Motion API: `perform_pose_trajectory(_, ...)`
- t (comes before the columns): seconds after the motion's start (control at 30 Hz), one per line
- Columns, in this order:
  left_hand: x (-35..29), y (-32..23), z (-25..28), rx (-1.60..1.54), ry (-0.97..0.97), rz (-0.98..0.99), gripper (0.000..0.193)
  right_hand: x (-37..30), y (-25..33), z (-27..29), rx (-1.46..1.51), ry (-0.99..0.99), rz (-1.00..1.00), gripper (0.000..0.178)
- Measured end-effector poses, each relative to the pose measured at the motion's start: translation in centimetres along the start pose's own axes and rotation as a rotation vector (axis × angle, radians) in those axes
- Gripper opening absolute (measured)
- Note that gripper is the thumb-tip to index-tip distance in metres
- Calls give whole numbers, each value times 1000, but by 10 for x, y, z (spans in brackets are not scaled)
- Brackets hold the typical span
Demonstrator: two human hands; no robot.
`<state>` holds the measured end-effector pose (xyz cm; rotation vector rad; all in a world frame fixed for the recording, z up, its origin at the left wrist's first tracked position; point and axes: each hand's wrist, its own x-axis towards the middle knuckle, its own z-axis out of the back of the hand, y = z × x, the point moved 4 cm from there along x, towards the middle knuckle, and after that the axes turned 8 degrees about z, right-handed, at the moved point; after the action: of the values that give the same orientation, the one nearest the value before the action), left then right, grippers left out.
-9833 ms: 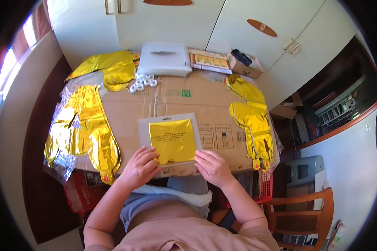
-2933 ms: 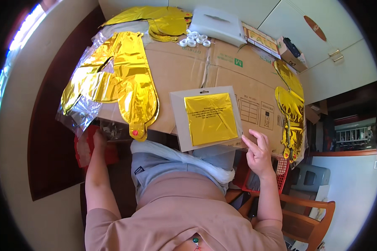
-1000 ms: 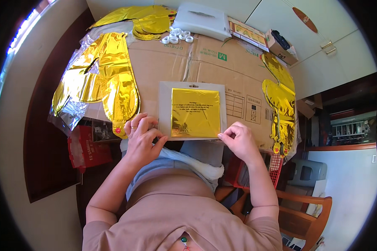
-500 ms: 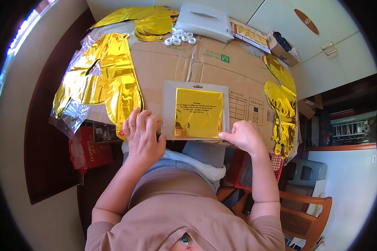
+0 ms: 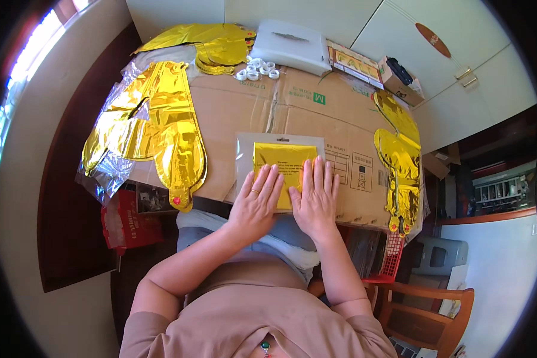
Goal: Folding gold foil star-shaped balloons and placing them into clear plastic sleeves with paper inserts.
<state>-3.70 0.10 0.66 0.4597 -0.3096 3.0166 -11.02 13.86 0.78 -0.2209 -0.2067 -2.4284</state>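
Note:
A clear plastic bag [image 5: 243, 156] with a hanging slot lies near the front edge of the cardboard. Inside it is a folded square of gold foil [image 5: 284, 153] with dark print showing through. My left hand [image 5: 258, 200] rests flat on the bag's left part, fingers stretched out. Flat on its right part lies my right hand [image 5: 316, 200], with the thumb angled toward the left hand. Both hands cover the lower part of the gold square. To the left is a large flat gold foil balloon [image 5: 176, 137] with a red-marked tab at its near end.
More gold foil balloons lie at the back left [image 5: 212, 45] and along the right edge [image 5: 398, 149]. Several white ribbon rolls [image 5: 256, 70] sit by a white case [image 5: 292, 46]. Small boxes [image 5: 403, 83] stand back right. A wooden chair [image 5: 426, 319] is at lower right.
My left hand has moved right, from beside the gold balloon onto the bag. My right hand has shifted from the bag's lower right corner to lie flat on it.

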Motion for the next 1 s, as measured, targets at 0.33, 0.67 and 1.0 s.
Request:
perform_pose_trajectory(0.33,-27,29,8,45,-30,-34,57,-5,-7,0,90,20,16,74)
perform_pose_trajectory(0.67,-63,32,46,-260,-26,-248,45,-60,-61,70,589,-132,-92,71)
perform_pose_trajectory(1.0,-54,12,75,-190,-12,-559,47,-63,-76,77,1496,674,-107,33)
